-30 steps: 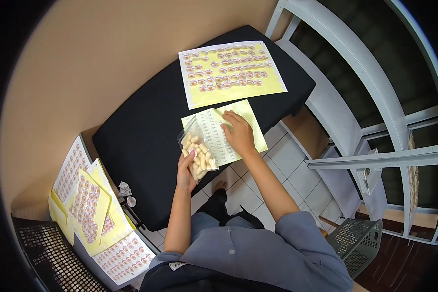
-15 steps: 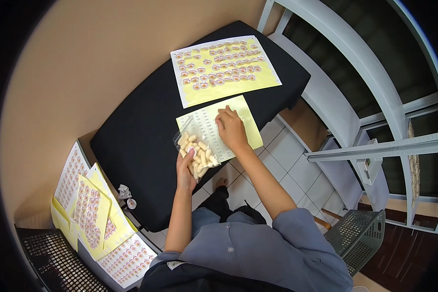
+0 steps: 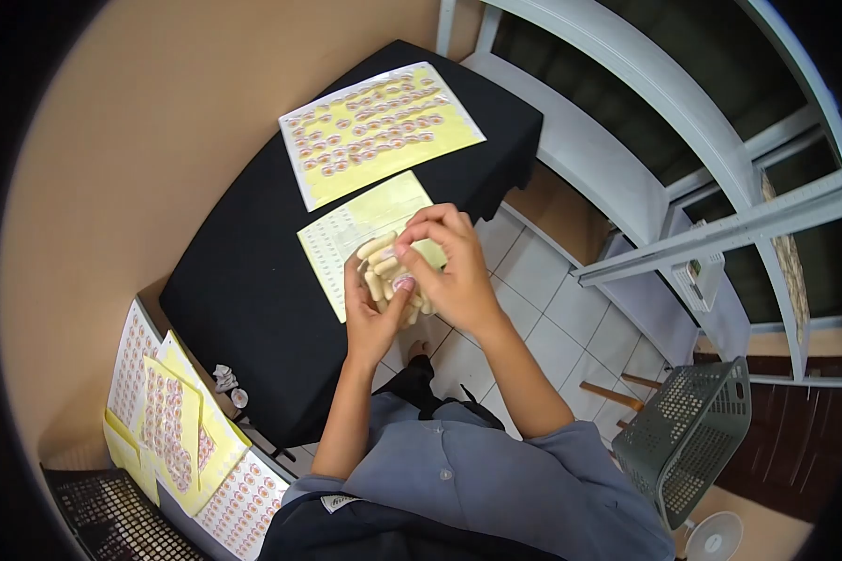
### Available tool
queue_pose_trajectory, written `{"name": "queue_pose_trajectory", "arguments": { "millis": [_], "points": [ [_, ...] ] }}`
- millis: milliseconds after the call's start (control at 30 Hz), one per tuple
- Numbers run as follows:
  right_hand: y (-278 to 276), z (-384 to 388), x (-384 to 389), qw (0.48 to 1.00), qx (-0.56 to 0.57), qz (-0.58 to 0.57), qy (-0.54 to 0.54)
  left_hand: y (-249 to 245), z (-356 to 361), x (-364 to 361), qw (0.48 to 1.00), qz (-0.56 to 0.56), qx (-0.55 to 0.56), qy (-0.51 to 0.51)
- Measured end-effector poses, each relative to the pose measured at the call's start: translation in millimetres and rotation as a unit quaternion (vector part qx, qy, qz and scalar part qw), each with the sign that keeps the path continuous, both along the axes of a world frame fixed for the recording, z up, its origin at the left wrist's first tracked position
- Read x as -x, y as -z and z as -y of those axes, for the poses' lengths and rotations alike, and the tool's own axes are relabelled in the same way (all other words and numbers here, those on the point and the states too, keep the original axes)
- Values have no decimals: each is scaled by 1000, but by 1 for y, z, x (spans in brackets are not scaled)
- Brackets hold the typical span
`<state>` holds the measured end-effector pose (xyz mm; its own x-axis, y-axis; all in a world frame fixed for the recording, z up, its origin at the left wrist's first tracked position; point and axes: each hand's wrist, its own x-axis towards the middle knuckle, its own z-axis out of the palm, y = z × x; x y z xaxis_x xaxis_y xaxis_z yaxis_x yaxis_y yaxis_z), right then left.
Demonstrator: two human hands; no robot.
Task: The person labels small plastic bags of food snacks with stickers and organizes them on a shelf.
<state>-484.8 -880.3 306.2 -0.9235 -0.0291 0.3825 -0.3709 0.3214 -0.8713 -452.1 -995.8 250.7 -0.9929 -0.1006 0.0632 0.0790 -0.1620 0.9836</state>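
At the near edge of the desk (image 3: 243, 280), held the clear bag (image 3: 383, 273) of pale capsules (image 3: 378, 247), partly hidden, in the closed grip of the left hand (image 3: 372, 325), pinching with the right hand (image 3: 460, 282).

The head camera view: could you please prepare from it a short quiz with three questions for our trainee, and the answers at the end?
1. What does the left hand hold?
A) a roll of brown tape
B) a clear plastic bag of pale, capsule-shaped pieces
C) metal scissors

2. True or false: the large yellow sheet with rows of round stickers lies on the table covered in black cloth.

3. Fill in the shape: near the crumpled white paper lies one small ____ sticker.

Key: 1 B; 2 true; 3 round
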Motion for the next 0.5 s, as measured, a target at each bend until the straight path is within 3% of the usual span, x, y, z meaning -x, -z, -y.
{"name": "queue_pose_trajectory", "arguments": {
  "millis": [167, 500],
  "points": [
    [-17, -28, -28, 997, -61, -25, 45, -32, -36, -16, 989, -75, 78, 97],
    [-33, -94, -93, 981, -65, -32, 180, -49, -106, -52, 964, -156, 110, 183]
  ]
}}
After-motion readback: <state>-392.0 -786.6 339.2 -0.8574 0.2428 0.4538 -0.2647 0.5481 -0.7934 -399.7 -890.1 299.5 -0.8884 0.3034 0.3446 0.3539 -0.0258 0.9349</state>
